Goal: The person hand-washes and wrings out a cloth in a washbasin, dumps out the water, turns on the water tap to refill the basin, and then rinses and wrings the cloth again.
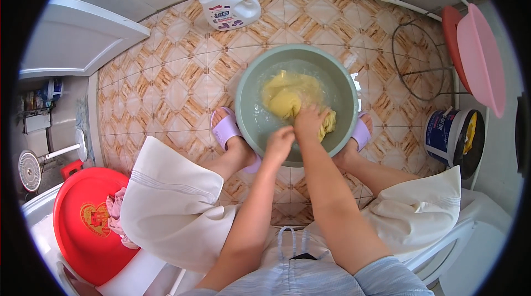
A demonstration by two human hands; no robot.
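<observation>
A yellow cloth point(285, 94) lies bunched and partly under water in a round grey-green basin point(243, 83) between my feet. My right hand point(311, 122) grips the near right part of the cloth, and a twisted fold sticks out beside its fingers. Close by on the left, my left hand point(280, 144) is curled closed over the near side of the basin, next to my right wrist. Whatever its fingers may hold is hidden. The water looks slightly foamy.
A white detergent bottle point(229, 6) stands beyond the basin. At left sits a red basin point(83, 224) with a pink cloth point(115, 213). A dark bucket point(451, 135), a wire stand point(423, 61) and a pink basin point(481, 58) line the right wall. Purple slippers point(225, 130) flank the grey-green basin.
</observation>
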